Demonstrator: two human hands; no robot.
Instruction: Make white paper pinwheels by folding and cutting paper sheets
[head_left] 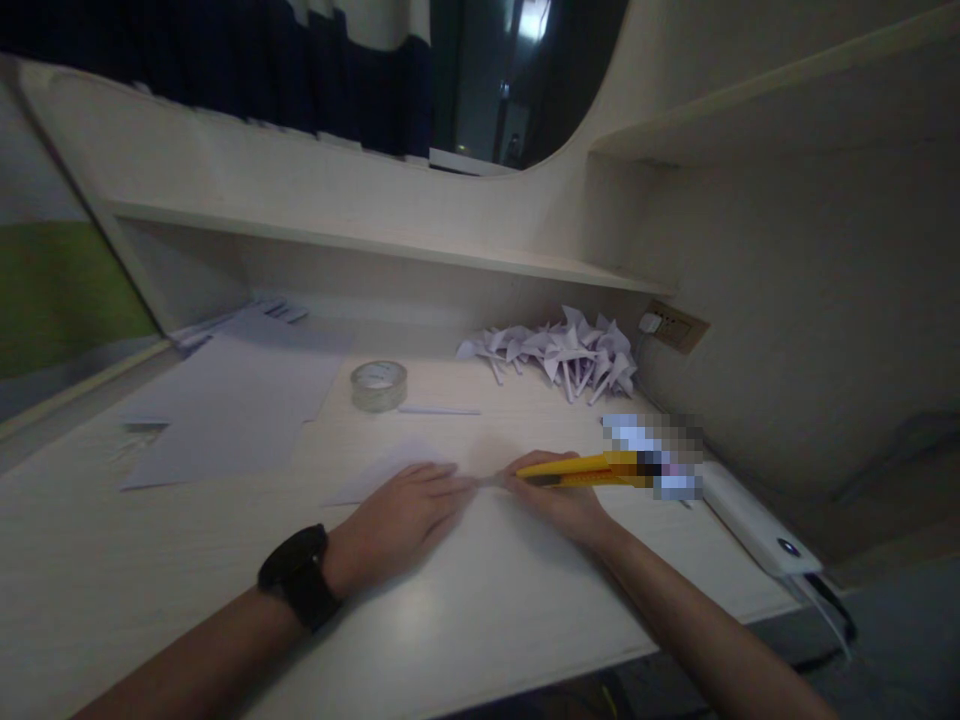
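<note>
The left hand (405,510) lies flat, fingers together, pressing a white paper sheet (375,478) onto the desk (480,610). The right hand (559,495) grips a yellow utility knife (581,470), its tip apparently at the sheet's edge. A clean cut requires firm hold-down, with fingers kept clear of the blade's line.

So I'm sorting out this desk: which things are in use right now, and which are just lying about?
In use:
- left hand, pressed flat on a paper sheet
- right hand, gripping the yellow utility knife

Lying about:
- tape roll
- paper strip
- pile of folded paper pinwheels
- loose paper sheets
- white power bank
</note>
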